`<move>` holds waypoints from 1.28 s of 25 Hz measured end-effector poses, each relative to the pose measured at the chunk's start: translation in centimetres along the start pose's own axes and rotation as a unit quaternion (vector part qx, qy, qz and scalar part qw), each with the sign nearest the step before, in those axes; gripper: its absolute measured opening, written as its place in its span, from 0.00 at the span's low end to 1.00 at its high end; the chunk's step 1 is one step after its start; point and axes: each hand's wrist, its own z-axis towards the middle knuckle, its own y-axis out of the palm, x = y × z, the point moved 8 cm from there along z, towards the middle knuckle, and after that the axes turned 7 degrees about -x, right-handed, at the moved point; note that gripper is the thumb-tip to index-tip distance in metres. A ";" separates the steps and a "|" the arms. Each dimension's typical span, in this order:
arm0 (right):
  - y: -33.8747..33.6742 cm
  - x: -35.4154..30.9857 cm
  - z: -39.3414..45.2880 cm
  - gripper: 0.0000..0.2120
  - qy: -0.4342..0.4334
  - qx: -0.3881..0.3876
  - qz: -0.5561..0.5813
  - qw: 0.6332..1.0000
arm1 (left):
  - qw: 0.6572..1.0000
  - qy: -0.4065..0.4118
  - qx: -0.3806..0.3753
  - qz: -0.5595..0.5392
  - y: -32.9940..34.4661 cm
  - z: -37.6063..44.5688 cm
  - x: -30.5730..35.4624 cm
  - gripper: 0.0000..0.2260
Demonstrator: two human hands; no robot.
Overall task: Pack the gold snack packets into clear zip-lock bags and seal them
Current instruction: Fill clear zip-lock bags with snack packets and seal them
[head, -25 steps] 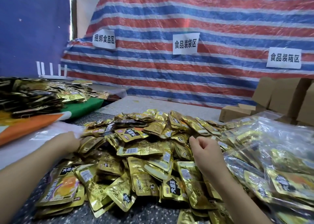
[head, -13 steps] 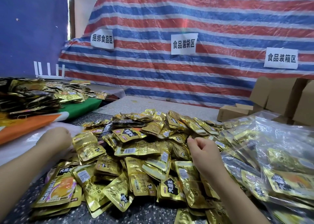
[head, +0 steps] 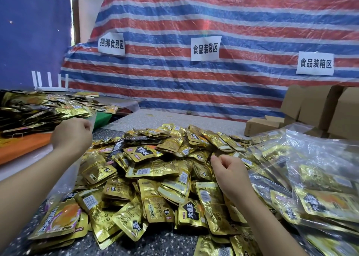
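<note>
We judge the gold packets (head: 153, 170) light, slick and crinkly, best pinched at a flat sealed edge. They lie heaped on the worktop (head: 155, 242). Right hand (head: 231, 173), curled and holding nothing, rests on the heap. Left hand (head: 71, 135) pinches a clear bag (head: 93, 117) left of it.

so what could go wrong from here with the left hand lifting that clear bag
The left hand pinches a thin clear bag by one edge only; the film could slip free or stay closed, making filling awkward. The right hand hovers curled over a loose heap of gold packets, so a careless grab may slide some off the table's near edge. Filled bags crowd the right side and could get knocked.
</note>
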 end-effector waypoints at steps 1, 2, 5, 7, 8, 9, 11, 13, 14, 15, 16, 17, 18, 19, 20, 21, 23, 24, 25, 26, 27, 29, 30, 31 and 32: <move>0.0 0.0 0.0 0.24 -0.001 0.000 -0.001 1.000 | 0.998 0.028 0.010 0.048 -0.3 -0.1 0.5 0.10; 0.0 0.0 0.0 0.24 -0.003 0.001 -0.002 1.000 | 0.993 0.065 0.013 0.095 -0.6 -0.2 1.1 0.10; -0.1 0.1 0.1 0.24 -0.008 0.001 -0.011 1.000 | 0.962 0.167 -0.015 0.217 -0.9 -0.1 2.3 0.18; 0.1 0.1 0.2 0.24 -0.010 -0.008 -0.020 1.000 | 0.929 0.195 -0.052 0.311 -0.4 0.0 2.8 0.17; 0.3 0.2 0.2 0.23 -0.010 -0.014 -0.020 1.000 | 0.920 0.182 -0.082 0.337 0.1 0.1 2.8 0.19; 0.5 0.3 0.1 0.23 -0.010 -0.018 -0.020 1.000 | 0.924 0.164 -0.107 0.330 0.8 0.0 2.7 0.21; 0.6 0.2 0.0 0.23 -0.013 -0.022 -0.026 0.999 | 0.946 0.129 -0.145 0.261 2.2 -0.6 2.4 0.22; 0.7 0.1 -0.1 0.24 -0.017 -0.022 -0.034 0.999 | 0.957 0.104 -0.168 0.214 3.7 -0.9 1.7 0.12; 0.6 0.1 -0.1 0.24 -0.019 -0.021 -0.036 0.999 | 0.967 0.084 -0.178 0.160 4.5 -1.1 1.1 0.14; 0.6 0.1 -0.1 0.24 -0.020 -0.021 -0.039 0.999 | 0.972 0.067 -0.197 0.109 5.4 -1.5 0.6 0.15; 0.6 0.1 -0.1 0.24 -0.022 -0.022 -0.042 0.999 | 0.974 0.043 -0.214 0.056 6.1 -1.7 0.2 0.15; 0.6 0.1 -0.1 0.24 -0.024 -0.023 -0.045 0.998 | 0.975 0.024 -0.222 0.010 6.4 -1.9 -0.2 0.14; 0.6 0.0 -0.1 0.24 -0.027 -0.023 -0.049 0.998 | 0.976 0.004 -0.215 -0.025 6.5 -2.0 -0.5 0.13; 0.6 0.0 -0.1 0.24 -0.029 -0.022 -0.052 0.998 | 0.979 -0.021 -0.197 -0.051 6.3 -1.9 -0.9 0.14; 0.6 -0.1 -0.1 0.24 -0.030 -0.021 -0.052 0.998 | 0.982 -0.050 -0.168 -0.070 5.7 -1.8 -1.4 0.14; 0.6 -0.1 -0.1 0.24 -0.031 -0.020 -0.051 0.998 | 0.985 -0.073 -0.134 -0.084 4.9 -1.6 -1.7 0.14; 0.5 0.0 0.0 0.24 -0.031 -0.021 -0.051 0.998 | 0.987 -0.095 -0.079 -0.100 3.3 -1.0 -1.6 0.14; 0.5 0.1 0.0 0.23 -0.031 -0.021 -0.053 0.998 | 0.989 -0.094 -0.057 -0.102 2.5 -0.8 -1.2 0.13; 0.5 0.1 0.0 0.23 -0.033 -0.021 -0.053 0.998 | 0.991 -0.084 -0.035 -0.101 1.7 -0.6 -0.5 0.11; 0.6 0.1 0.0 0.23 -0.035 -0.022 -0.052 0.998 | 0.993 -0.063 -0.010 -0.099 0.7 -0.6 0.5 0.10; 0.6 0.1 0.0 0.23 -0.037 -0.021 -0.050 0.998 | 0.995 -0.031 0.016 -0.096 -0.3 -0.7 1.9 0.09; 0.6 0.1 0.1 0.23 -0.037 -0.020 -0.039 0.998 | 0.990 0.049 0.063 -0.113 -2.4 -1.4 5.3 0.09; 0.6 0.2 0.1 0.24 -0.032 -0.019 -0.024 0.999 | 0.982 0.097 0.081 -0.137 -3.3 -2.0 7.3 0.09; 0.7 0.3 0.2 0.24 -0.019 -0.020 -0.001 1.000 | 0.971 0.145 0.090 -0.164 -4.1 -2.9 9.6 0.09; 0.7 0.6 0.4 0.24 0.001 -0.024 0.031 0.999 | 0.959 0.192 0.090 -0.188 -4.6 -4.0 11.9 0.09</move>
